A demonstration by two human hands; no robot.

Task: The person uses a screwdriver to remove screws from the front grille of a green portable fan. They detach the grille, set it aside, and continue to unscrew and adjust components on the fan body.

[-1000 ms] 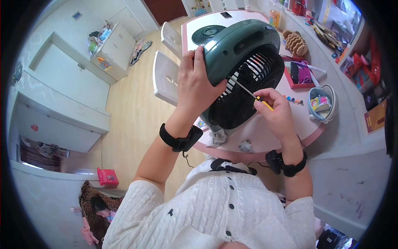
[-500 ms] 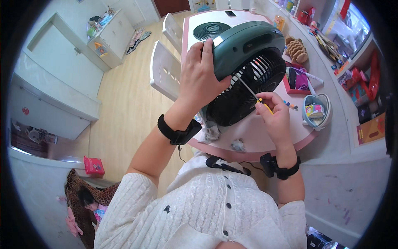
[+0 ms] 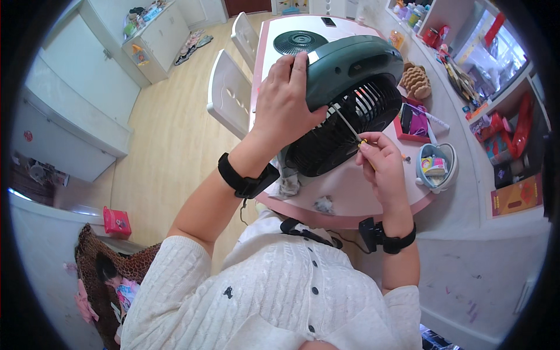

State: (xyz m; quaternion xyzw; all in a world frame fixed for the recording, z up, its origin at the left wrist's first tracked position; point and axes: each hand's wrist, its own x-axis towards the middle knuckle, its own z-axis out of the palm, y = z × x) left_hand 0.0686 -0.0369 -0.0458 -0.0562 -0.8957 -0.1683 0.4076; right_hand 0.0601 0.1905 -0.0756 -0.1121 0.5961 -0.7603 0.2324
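A fan with a dark green round base (image 3: 341,61) and a black slatted grille (image 3: 312,153) stands tilted on the table. My left hand (image 3: 283,105) grips the left side of its green base, thumb toward the grille and fingers over the rim. In my right hand (image 3: 382,163), thumb and fingers pinch the yellow handle of a screwdriver (image 3: 346,120). Its metal shaft slants up and left into the gap between base and grille; the tip's exact contact is hard to make out. Beyond the fan lies a loose round dark grille (image 3: 300,42).
The pink-edged table (image 3: 373,219) carries grey crumpled bits (image 3: 324,204), a heart-shaped bin (image 3: 446,175), a red box (image 3: 411,131) and a phone (image 3: 328,21). White chairs (image 3: 230,96) stand left. Another person (image 3: 119,286) is at the lower left.
The whole view has shifted slightly. My left hand keeps its hold on the fan; the fingers of my right hand have turned a little around the screwdriver handle.
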